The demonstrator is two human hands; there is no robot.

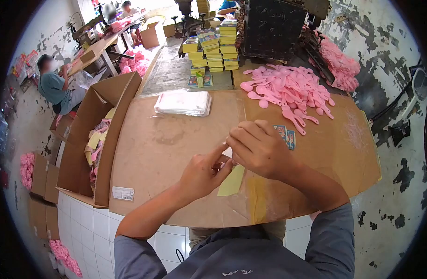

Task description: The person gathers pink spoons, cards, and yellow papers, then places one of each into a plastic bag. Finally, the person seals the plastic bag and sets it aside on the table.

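My left hand [201, 173] and my right hand [257, 151] meet over the middle of the cardboard-covered table, thumbs and fingers closed in a pinch. A small whitish piece [228, 152] shows between the fingertips; I cannot tell what it is. Right below the hands appears a pale yellow card [232, 181]. Beside my right hand lie a few small blue printed cards [290, 138]. Beyond it spreads a heap of pink plastic spoons [288, 88]. A flat stack of clear plastic bags [183, 103] rests further back, left of centre.
An open carton [116, 153] with packed pink and yellow pieces stands at the table's left edge. Bundled card stacks [213, 49] and a black machine [271, 30] are at the back. More pink items [339, 63] pile up at the right wall. A person [55, 86] sits at far left.
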